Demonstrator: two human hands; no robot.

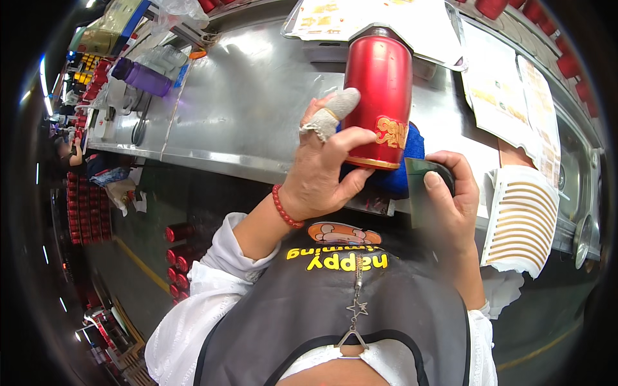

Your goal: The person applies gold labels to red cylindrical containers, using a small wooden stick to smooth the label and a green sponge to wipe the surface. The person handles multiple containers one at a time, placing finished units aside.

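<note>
A shiny red metal canister [378, 90] lies on the bench with its dark neck pointing away from me. Gold raised lettering decorates its side near the base. My left hand [322, 154] grips the canister by its base end, thumb underneath and a finger pressed beside the lettering. A whitish cloth cover wraps one finger of that hand. Under the base is a blue cloth [414, 151]. Just right of the canister's base, my right hand [454, 193] is closed around a flat greenish scraper [420, 186] with a dark edge.
Printed decal sheets [499, 90] lie on the steel bench [225, 109] to the right. A sheet with curved gold strips [524, 215] hangs over the front edge. Far left stands a purple bottle [141, 77]. More red canisters [180, 257] are stacked below left, and another person works beyond.
</note>
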